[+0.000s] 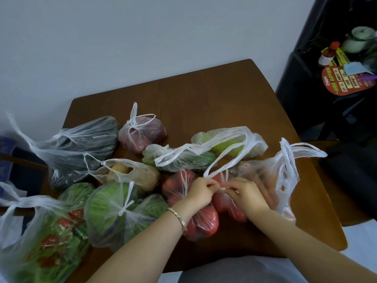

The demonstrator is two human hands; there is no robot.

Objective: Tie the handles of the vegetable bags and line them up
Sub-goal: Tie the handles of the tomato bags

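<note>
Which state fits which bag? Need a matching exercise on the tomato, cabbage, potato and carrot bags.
Things:
1. tomato bag
2. cabbage bag
3. potato bag
4. carrot bag

States:
A. knotted, no hand on it
B. untied, right of the tomatoes
C. handles pinched by the left hand and right hand
D. untied, mouth open, behind the cabbage

Pairs: 1-C, 2-A, 3-D, 4-B

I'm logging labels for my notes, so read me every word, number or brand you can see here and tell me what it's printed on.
Red fan-shaped card, far right: yellow print, too blurred to read.
Yellow packets behind it: dark print, too blurred to read.
Orange-capped bottle: label too small to read.
Vegetable bags: no print visible.
</note>
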